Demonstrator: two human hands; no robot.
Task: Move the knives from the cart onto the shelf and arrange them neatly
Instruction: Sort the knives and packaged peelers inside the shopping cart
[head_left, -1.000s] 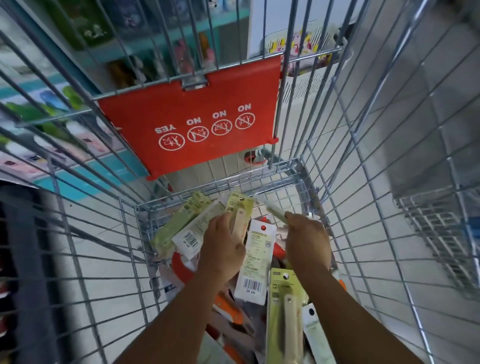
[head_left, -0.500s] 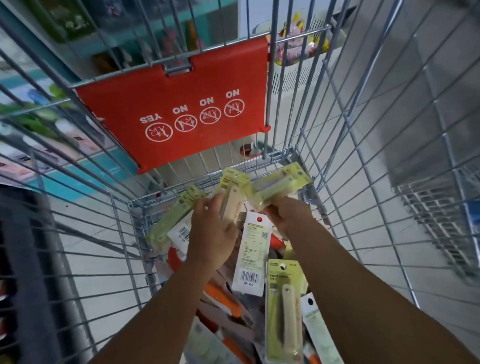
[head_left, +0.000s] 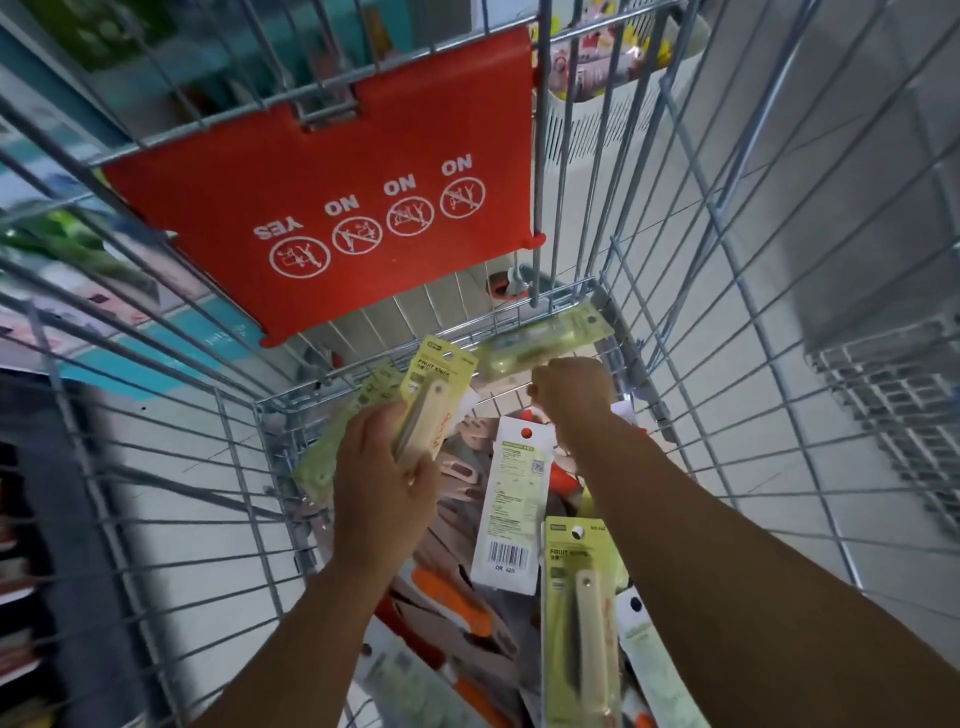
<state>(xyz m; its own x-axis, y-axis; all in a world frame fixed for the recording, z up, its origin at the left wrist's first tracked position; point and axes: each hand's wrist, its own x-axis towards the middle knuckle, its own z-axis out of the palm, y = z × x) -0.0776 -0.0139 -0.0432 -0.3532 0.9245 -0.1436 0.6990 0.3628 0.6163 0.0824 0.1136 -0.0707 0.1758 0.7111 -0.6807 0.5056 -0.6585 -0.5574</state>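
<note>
Both my arms reach down into a wire shopping cart (head_left: 270, 519) full of packaged knives. My left hand (head_left: 384, 483) grips a small stack of green-carded fruit knife packs (head_left: 436, 395), fanned out to the left. My right hand (head_left: 569, 395) pinches one more green fruit knife pack (head_left: 540, 343), lifted and lying crosswise near the cart's far wall. Below lie a white pack with its barcode side up (head_left: 511, 499), another green fruit knife pack (head_left: 582, 613) and several orange-handled knives (head_left: 452, 603). No shelf spot for the knives is in view.
A red child-seat flap (head_left: 332, 187) with YES/NO signs hangs on the cart's far wall. Blurred store shelving (head_left: 78, 119) runs along the left. A white plastic basket (head_left: 613, 104) sits beyond the cart. Another wire cart (head_left: 893, 415) stands at right on the tiled floor.
My right hand has lifted a green knife pack out of the pile and turned it crosswise. My left hand has risen a little with its stack. The view has moved closer.
</note>
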